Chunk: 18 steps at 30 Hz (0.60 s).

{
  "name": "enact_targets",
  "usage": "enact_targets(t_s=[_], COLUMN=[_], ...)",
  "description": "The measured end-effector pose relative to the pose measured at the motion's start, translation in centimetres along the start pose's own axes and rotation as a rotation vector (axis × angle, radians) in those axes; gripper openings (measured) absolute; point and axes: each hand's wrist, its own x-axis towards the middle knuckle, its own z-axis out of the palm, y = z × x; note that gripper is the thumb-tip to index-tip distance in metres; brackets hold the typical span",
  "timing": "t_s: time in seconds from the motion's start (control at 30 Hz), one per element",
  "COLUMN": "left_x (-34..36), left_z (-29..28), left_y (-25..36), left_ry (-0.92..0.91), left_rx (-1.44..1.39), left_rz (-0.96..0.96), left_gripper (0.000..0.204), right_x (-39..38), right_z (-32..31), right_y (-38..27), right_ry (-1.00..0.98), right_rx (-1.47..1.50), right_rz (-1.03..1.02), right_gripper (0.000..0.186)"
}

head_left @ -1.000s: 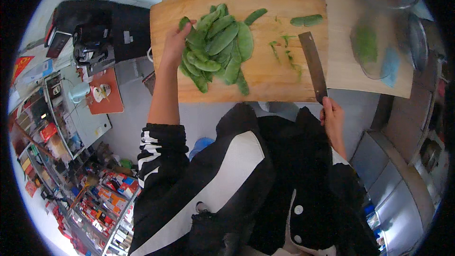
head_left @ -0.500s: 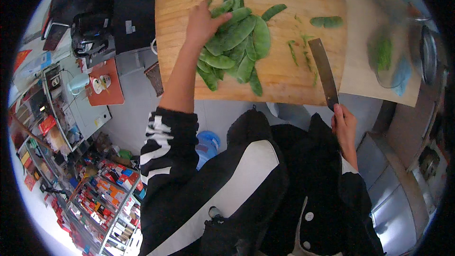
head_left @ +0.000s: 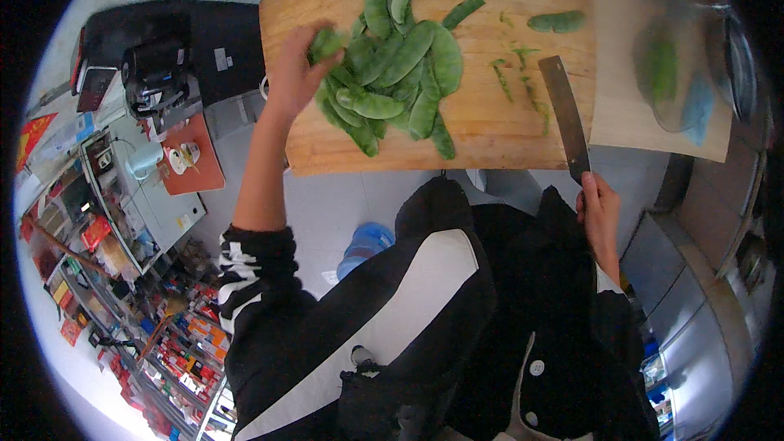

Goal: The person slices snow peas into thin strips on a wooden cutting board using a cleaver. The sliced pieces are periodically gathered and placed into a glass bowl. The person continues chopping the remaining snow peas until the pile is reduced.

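Broad, flat green bean pods (head_left: 400,61) lay heaped left of centre on a pale wooden cutting board (head_left: 490,139). Beside them, the left hand (head_left: 291,73) pinched one blurred green pod (head_left: 326,44) between thumb and fingers. The right hand (head_left: 600,211) clamped its fingers round a long, dark metal knife (head_left: 565,106), angled rightward, seemingly to leave the heap clear.

Probably a small shop — shelves (head_left: 215,400) crowded with colourful packaged goods (head_left: 204,339) fill the lower left.
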Motion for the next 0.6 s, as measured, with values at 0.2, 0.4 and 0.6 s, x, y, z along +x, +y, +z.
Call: enact_targets(t_s=[0.2, 0.4, 0.6], left_x=[-1.0, 2.5, 1.5], left_z=[1.6, 10.7, 13.7], left_y=[4.5, 8.5, 8.8], left_ry=[-0.337, -0.428, -0.089], left_rx=[0.222, -0.452, 0.051], left_rz=[0.219, -0.388, -0.206], left_gripper=[0.041, 0.036, 0.054], right_x=[-0.2, -0.6, -1.1], right_z=[0.3, 0.2, 0.4], right_y=[-0.3, 0.0, 0.3], right_ry=[0.053, 0.026, 0.019], right_rx=[-0.056, -0.064, 0.054], right_rz=[0.021, -0.004, 0.034], right_gripper=[0.035, 0.038, 0.038])
